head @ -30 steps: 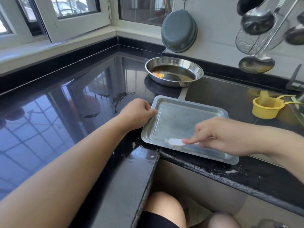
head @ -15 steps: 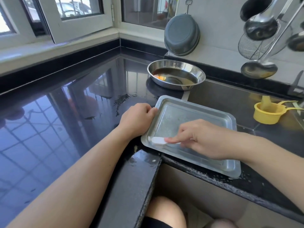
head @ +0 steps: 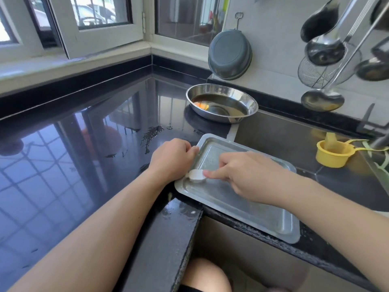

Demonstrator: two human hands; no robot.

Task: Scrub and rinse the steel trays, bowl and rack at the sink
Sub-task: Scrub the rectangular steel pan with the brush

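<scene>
The steel tray (head: 242,199) lies flat on the black counter (head: 84,144) at its near edge. The left hand (head: 171,158) grips the tray's left rim with curled fingers. The right hand (head: 242,175) pinches a small white scrubber (head: 195,175), pressed on the tray floor near its left rim, just beside the left hand.

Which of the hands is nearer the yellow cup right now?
Right. The right hand works a white scrubber inside the steel tray, on the side toward the yellow cup. The left hand grips the tray's far-left edge, farther away.
</scene>
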